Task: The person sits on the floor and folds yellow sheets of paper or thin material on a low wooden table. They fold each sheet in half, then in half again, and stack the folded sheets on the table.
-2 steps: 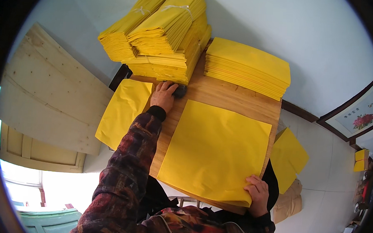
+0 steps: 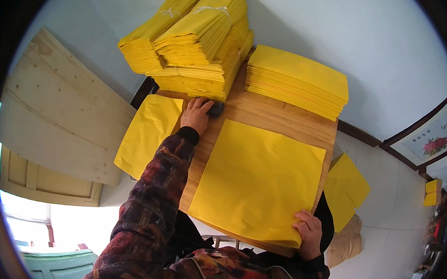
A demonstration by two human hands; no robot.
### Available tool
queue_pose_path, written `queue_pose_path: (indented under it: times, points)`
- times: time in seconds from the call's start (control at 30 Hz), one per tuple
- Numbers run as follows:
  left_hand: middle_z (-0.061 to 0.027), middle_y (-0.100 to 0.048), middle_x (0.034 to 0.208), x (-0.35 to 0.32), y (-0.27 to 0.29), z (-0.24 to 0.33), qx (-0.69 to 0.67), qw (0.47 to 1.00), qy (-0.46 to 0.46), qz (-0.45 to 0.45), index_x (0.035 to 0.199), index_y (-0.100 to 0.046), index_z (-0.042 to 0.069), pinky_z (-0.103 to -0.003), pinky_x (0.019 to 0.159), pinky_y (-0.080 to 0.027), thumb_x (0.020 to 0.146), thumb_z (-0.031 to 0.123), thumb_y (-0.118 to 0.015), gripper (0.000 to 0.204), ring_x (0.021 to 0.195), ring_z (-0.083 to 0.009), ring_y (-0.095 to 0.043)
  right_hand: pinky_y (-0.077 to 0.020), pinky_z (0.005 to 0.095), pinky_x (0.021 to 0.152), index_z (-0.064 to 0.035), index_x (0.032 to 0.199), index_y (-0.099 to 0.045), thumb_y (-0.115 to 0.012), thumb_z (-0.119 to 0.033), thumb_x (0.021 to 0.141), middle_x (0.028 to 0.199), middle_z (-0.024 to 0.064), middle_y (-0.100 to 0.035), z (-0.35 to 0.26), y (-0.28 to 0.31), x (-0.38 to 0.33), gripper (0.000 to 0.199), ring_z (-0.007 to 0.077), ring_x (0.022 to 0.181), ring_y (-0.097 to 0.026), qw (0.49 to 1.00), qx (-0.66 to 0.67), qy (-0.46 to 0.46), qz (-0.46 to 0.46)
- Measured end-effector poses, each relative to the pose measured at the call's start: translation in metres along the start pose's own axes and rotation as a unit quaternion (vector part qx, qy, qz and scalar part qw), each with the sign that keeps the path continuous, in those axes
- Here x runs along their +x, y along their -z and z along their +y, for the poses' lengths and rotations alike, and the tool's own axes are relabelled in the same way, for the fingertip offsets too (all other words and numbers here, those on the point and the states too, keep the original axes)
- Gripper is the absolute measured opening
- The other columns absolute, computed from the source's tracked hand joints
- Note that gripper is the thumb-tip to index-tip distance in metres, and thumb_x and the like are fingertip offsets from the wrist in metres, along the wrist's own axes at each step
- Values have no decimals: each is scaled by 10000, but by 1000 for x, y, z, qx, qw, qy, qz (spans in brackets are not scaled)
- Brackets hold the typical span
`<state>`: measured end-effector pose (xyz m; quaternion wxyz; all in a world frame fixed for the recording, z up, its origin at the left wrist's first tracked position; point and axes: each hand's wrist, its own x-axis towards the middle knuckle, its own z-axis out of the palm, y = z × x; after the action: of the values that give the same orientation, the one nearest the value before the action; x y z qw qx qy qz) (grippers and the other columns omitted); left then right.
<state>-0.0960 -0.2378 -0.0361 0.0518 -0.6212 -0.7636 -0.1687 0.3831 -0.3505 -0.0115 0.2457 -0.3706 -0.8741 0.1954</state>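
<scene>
A large sheet of yellow paper (image 2: 262,179) lies on the wooden table (image 2: 266,104) in front of me. My right hand (image 2: 309,232) is at its near right corner, fingers bent over the edge and the thumb out of sight; the corner curls slightly there. Farther off, to the left of the sheet, my left hand (image 2: 195,115) grips the left end of a small dark rounded block (image 2: 215,109) resting on the tabletop. What the block is made of I cannot make out. Beside that hand lies a yellow paper stack (image 2: 150,130), at the table's left side.
Tied bundles of folded yellow paper (image 2: 204,30) are piled at the back left. A neat yellow stack (image 2: 297,75) stands at the back right against the wall. More yellow paper (image 2: 346,189) and brown paper (image 2: 346,242) sit low beyond the right edge. A wooden board (image 2: 63,111) leans at left.
</scene>
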Motion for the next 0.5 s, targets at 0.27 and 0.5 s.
queue_pose_path:
  times: [0.27, 0.5]
  points:
    - [-65, -494, 1393, -6, 9, 8, 32, 999, -5, 37, 1285, -576, 185, -433, 1060, -400, 813, 128, -653, 482, 1324, -337, -406, -434, 437, 924, -68, 872, -614, -658, -97, 764, 1146, 113, -638, -1, 1, -2, 121, 329, 1128, -600, 1000, -6, 5, -2]
    - [-164, -545, 1324, -111, 63, 60, -199, 970, -129, -59, 1228, -584, 64, -440, 1021, -428, 795, 155, -704, 458, 1242, -374, -490, -450, 465, 936, -29, 860, -623, -666, -108, 761, 1138, 143, -636, -4, 0, -2, 134, 354, 1156, -579, 1000, -1, 10, 13]
